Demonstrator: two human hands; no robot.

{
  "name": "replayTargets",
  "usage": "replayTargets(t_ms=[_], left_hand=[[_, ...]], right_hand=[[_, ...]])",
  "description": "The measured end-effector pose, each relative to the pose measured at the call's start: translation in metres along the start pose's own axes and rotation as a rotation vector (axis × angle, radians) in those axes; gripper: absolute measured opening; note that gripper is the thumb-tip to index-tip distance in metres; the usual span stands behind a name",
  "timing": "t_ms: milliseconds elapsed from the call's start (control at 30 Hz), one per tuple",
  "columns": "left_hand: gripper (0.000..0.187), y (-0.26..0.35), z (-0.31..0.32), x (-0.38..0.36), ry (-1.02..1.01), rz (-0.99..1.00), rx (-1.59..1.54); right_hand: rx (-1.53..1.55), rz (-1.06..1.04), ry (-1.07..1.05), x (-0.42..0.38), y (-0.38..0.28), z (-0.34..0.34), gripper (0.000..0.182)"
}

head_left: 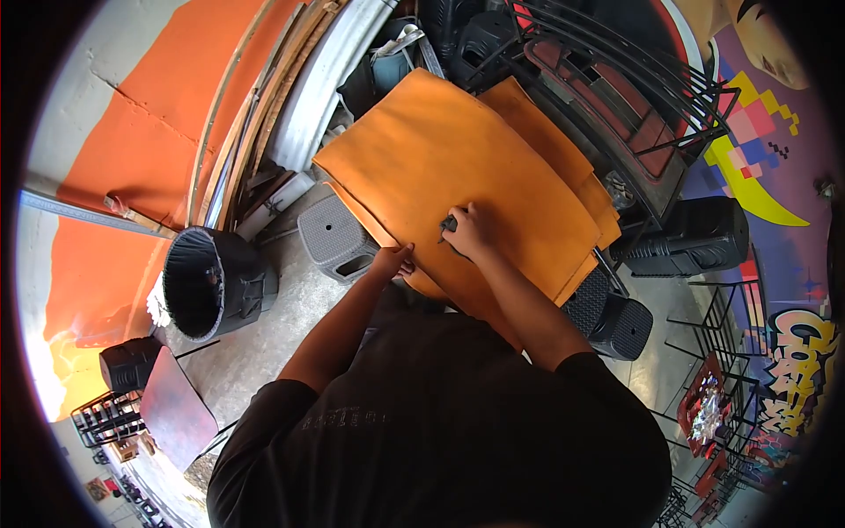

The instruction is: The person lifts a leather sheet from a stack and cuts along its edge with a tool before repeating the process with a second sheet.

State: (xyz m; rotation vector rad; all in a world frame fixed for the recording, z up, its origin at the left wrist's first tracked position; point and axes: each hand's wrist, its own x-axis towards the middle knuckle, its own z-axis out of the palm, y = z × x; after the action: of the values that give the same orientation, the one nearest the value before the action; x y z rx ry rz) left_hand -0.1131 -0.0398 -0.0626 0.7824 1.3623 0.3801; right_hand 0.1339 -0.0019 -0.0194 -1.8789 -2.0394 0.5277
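A large orange sheet (440, 132), which looks like leather, lies spread in front of me over other orange sheets (550, 136). My left hand (393, 261) is closed on the near left edge of the sheet, with the fingers curled over it. Over the sheet, to the right, my right hand (469, 231) is closed around a small black object (449, 224). The fingers cover most of that object, and I cannot tell its kind.
A grey stool (334, 236) stands by the sheet's left edge. Farther left is a black round bin (216, 283), with long wooden boards (238, 132) leaning behind it. Dark stools (619, 326) sit at the right, and stacked metal-framed furniture (607, 106) stands at the back.
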Motion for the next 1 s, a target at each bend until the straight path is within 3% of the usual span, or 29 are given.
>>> replayTargets(t_ms=[100, 133, 200, 367, 433, 667, 833, 900, 1000], left_hand=[[0.052, -0.008, -0.001, 0.003, 0.007, 0.028, -0.033], [0.052, -0.009, 0.000, 0.003, 0.022, 0.051, -0.021], [0.052, -0.011, 0.001, 0.002, 0.051, 0.095, 0.002], [0.052, -0.017, -0.002, 0.013, 0.015, 0.060, -0.013], [0.052, -0.015, -0.002, 0.010, 0.019, 0.044, -0.003], [0.054, -0.008, 0.000, 0.002, 0.027, 0.040, 0.005], [0.054, -0.005, 0.000, 0.001, 0.029, 0.047, 0.000], [0.054, -0.008, 0.000, 0.001, 0.028, 0.047, -0.001], [0.056, -0.010, -0.002, 0.005, 0.034, 0.035, 0.020]], right_hand=[[0.055, -0.179, -0.107, -0.024, -0.037, 0.021, 0.041], [0.057, -0.177, -0.105, -0.035, -0.042, 0.025, 0.041], [0.086, -0.381, -0.046, -0.055, -0.049, 0.029, 0.040], [0.100, -0.237, -0.181, -0.049, -0.019, 0.000, 0.041], [0.036, -0.227, -0.069, -0.032, 0.008, -0.010, 0.044], [-0.090, 0.139, 0.158, 0.026, 0.067, -0.033, 0.043], [-0.088, 0.098, 0.143, 0.011, 0.035, -0.017, 0.042], [0.002, -0.092, 0.113, -0.008, 0.026, 0.004, 0.041], [0.076, -0.112, 0.074, -0.027, 0.007, 0.009, 0.042]])
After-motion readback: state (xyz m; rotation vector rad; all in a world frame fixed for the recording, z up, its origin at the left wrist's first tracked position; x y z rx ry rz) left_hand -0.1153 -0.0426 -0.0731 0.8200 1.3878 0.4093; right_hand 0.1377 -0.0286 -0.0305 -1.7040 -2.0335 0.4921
